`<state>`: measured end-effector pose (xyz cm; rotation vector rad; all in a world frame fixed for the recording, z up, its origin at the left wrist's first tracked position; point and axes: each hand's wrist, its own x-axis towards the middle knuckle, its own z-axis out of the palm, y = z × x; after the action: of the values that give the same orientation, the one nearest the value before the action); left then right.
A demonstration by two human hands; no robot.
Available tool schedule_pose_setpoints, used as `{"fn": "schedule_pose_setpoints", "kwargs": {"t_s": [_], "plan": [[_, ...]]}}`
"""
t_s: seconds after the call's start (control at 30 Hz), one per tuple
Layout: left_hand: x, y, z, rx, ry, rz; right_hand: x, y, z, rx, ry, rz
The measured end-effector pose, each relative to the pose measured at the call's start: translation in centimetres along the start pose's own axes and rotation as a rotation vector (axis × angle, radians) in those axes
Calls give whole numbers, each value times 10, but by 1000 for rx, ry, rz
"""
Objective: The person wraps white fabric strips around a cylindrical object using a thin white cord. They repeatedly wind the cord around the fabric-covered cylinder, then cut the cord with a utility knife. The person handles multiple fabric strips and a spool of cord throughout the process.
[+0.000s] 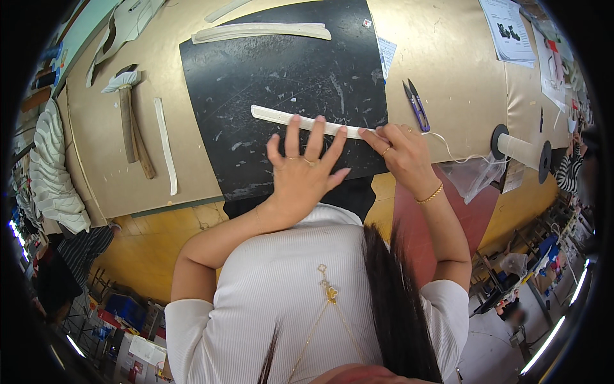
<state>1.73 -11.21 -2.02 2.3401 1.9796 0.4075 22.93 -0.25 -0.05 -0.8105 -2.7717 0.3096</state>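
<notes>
A narrow white strip (pixel 272 115) lies slantwise across the black mat (pixel 236 83) in front of me. My left hand (pixel 304 182) rests over it with fingers spread, the fingertips touching the strip along its middle. At the strip's right end, my right hand (pixel 408 157) is closed, thumb and fingers pinching that end. A thin white cord (pixel 448 146) runs from beside my right hand to a spool (pixel 521 150) with black flanges at the table's right. Whether the cord joins the strip is hidden under my right fingers.
Purple-handled thread snips (pixel 419 112) lie right of the mat. More white strips (pixel 262 31) are bundled at its far edge. To the left are a single strip (pixel 166 147), a cloth-wrapped hammer (pixel 125 115) and stacked white pieces (pixel 56 166). A plastic bag (pixel 470 178) hangs near the spool.
</notes>
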Motion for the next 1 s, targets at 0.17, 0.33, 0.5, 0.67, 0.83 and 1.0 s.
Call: {"fn": "schedule_pose_setpoints", "kwargs": {"t_s": [0.17,0.33,0.5,0.67,0.83,1.0], "plan": [[5,15,12,-81,-6,125,3,-2,-1,-4,2,4],[11,14,9,1,-42,169,0,1,-1,-2,6,4],[12,15,6,32,-66,165,-12,8,-8,11,52,32],[14,15,4,23,-90,165,-20,9,-16,-28,69,55],[14,16,5,-2,-85,164,-22,10,-15,-61,48,70],[15,18,4,9,-76,164,-24,10,-12,-63,43,76]]}}
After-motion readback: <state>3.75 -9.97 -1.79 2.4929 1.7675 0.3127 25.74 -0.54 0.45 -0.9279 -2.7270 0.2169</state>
